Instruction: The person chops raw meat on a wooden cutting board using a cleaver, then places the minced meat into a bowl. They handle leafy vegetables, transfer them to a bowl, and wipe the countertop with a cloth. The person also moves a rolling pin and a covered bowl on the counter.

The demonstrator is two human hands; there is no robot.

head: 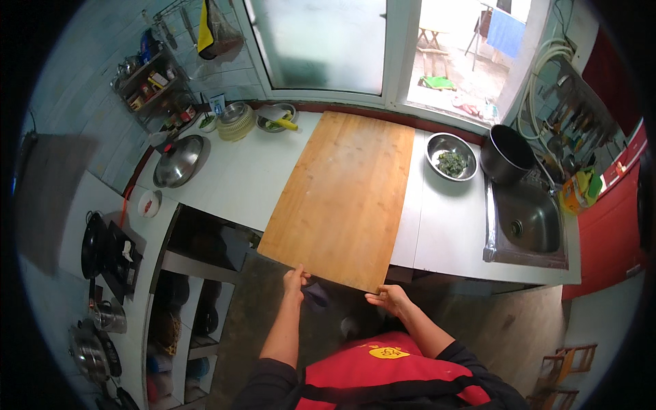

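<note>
A large wooden board point(343, 195) lies across the white countertop, its near end jutting out past the counter's front edge. My left hand point(295, 282) grips that near edge towards its left side, thumb on top. At the near right corner, my right hand point(390, 298) holds the board, with its fingers partly hidden at the edge. Right of the board stands a steel bowl point(451, 157) with chopped leafy greens point(452, 163). Beyond the board's far left side, a cleaver with a yellow handle point(287, 124) rests across another bowl.
A domed metal lid point(178, 161) and a yellowish basket point(236, 122) are on the left counter. To the right are a dark pot point(507, 154) and a steel sink point(528, 220). A black pan point(94, 246) stands at far left; a window point(318, 46) lies behind the counter.
</note>
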